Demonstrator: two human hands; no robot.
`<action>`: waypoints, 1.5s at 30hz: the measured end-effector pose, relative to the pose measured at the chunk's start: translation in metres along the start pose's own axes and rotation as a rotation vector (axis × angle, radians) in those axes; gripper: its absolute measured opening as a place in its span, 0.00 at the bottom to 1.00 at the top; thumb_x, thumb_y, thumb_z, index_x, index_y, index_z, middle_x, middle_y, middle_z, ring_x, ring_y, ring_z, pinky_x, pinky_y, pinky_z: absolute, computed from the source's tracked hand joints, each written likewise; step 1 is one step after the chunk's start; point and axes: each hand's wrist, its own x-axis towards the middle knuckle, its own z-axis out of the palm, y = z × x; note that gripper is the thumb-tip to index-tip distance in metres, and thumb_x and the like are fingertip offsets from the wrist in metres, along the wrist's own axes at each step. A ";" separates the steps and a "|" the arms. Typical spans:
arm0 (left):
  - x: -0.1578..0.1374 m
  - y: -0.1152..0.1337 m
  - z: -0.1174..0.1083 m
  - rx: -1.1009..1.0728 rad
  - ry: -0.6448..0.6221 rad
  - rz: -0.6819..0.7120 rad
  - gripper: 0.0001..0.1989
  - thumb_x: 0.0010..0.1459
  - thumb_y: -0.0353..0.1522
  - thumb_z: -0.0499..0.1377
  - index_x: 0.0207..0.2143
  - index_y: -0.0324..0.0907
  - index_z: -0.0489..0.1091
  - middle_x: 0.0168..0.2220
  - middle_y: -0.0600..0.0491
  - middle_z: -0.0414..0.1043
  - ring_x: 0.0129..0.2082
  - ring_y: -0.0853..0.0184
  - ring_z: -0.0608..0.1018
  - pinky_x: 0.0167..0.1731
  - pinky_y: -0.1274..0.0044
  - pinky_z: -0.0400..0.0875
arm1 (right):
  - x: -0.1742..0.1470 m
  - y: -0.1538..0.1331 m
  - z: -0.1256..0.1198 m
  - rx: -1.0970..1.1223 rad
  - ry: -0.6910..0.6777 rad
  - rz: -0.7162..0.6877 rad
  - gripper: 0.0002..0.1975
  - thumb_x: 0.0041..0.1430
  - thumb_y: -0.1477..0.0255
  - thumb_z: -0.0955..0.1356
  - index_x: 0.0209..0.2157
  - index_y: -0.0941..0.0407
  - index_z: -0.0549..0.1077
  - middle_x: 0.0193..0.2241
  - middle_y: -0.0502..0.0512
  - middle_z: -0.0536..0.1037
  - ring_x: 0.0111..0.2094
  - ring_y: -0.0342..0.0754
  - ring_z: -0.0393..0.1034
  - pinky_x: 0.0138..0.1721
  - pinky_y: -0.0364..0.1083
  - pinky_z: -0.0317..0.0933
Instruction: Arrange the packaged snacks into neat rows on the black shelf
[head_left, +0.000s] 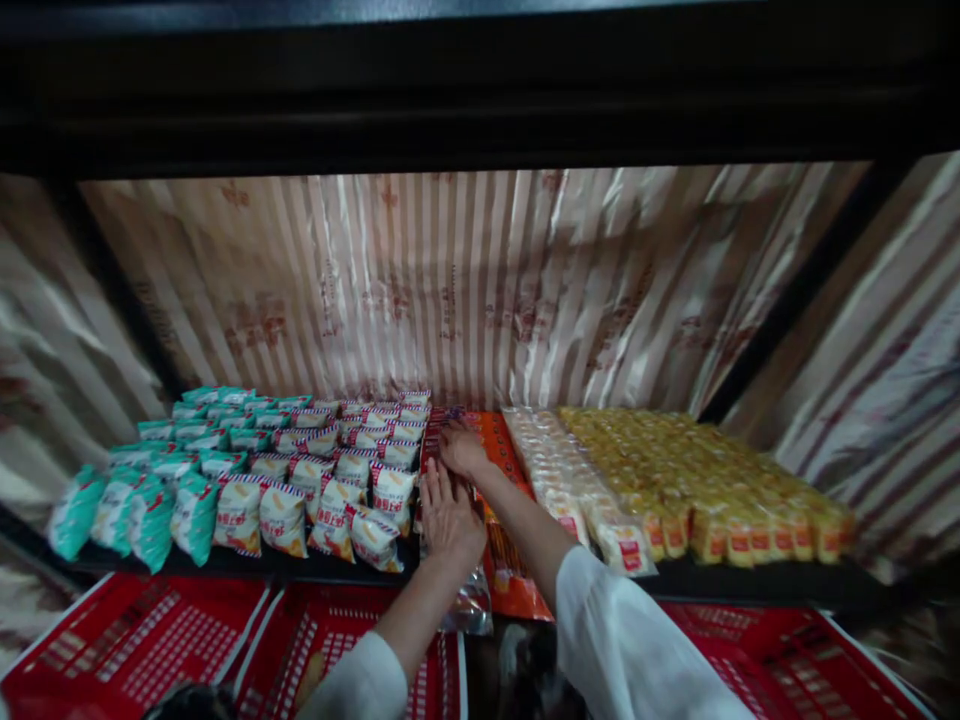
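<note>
Orange foil is what both hands are on: a row of flat orange snack packets (504, 500) running front to back down the middle of the dark shelf (750, 578), its near end hanging over the front edge. The left hand (448, 515) lies flat, palm down with fingers together, nearer the front of the row; the right hand (463, 450) reaches further in, fingers bent onto the packets, though I cannot tell whether it is pinching one or only pressing. Both arms wear white sleeves (630, 650).

Just left of the row stand the red-and-white striped chip bags (341, 480), touching it along one edge, and beyond them the teal bags (150, 500). To its right lie pale wrapped cakes (577, 480) and then yellow packs (712, 490). Red plastic crates (135, 640) sit below the shelf front, and a striped plastic sheet (465, 290) lines the back.

Done well, I would say, this wants the flat hand steadying the front packets while the other nudges the deeper ones square (slippery wrappers slide easily), keeping the row from creeping under the chip bags and drawing the overhanging end back onto the shelf.
</note>
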 end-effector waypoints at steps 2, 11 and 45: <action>0.002 -0.005 0.007 0.019 0.003 -0.015 0.28 0.56 0.33 0.50 0.59 0.31 0.59 0.64 0.38 0.48 0.65 0.48 0.43 0.62 0.57 0.41 | 0.010 -0.001 0.006 -0.006 -0.020 0.003 0.19 0.62 0.73 0.55 0.43 0.59 0.74 0.47 0.61 0.75 0.57 0.49 0.59 0.62 0.47 0.36; 0.003 -0.015 0.028 0.042 -0.054 -0.048 0.30 0.54 0.36 0.53 0.60 0.34 0.59 0.64 0.37 0.47 0.64 0.43 0.48 0.59 0.55 0.47 | 0.045 0.000 0.031 0.021 -0.100 0.170 0.25 0.63 0.64 0.53 0.59 0.57 0.59 0.63 0.60 0.55 0.65 0.61 0.37 0.60 0.59 0.38; 0.007 -0.013 0.031 0.239 -0.050 -0.045 0.23 0.59 0.28 0.48 0.57 0.40 0.64 0.61 0.41 0.57 0.61 0.48 0.58 0.54 0.58 0.59 | 0.046 0.006 0.070 0.011 -0.096 0.222 0.25 0.62 0.63 0.51 0.58 0.49 0.59 0.64 0.52 0.53 0.64 0.61 0.39 0.59 0.61 0.36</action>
